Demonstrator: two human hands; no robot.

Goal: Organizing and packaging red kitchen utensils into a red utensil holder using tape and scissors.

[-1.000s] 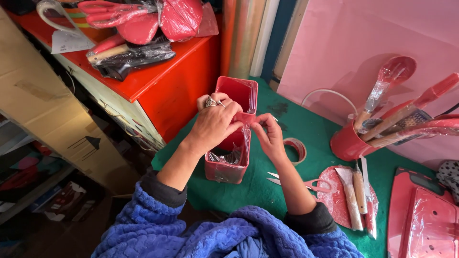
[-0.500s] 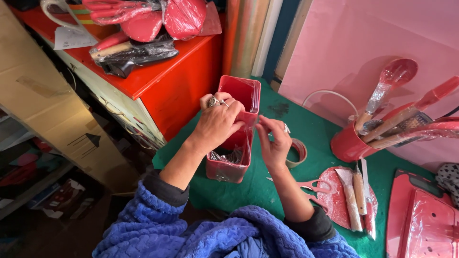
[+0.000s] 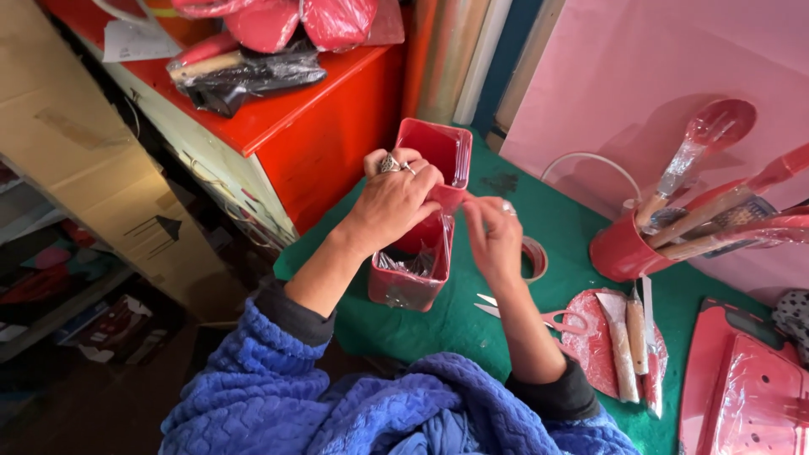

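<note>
Two red rectangular plastic containers stand end to end on the green table cover [image 3: 548, 219]: the far container [image 3: 438, 152] and the near container [image 3: 411, 282], which has clear wrap and some metal pieces inside. My left hand [image 3: 394, 198], with rings on it, grips the rim where the two meet. My right hand [image 3: 495, 238] pinches clear film at the right side of the near container.
A tape roll [image 3: 533, 257] and scissors [image 3: 539, 318] lie right of my hands. A red pot of wrapped utensils [image 3: 628, 248], a pink board [image 3: 640, 76], red trays [image 3: 750, 388] and a red cabinet [image 3: 337, 118] with wrapped goods surround the spot.
My right hand has shifted slightly down along the container's side with the film. My left hand keeps its grip on the rim.
</note>
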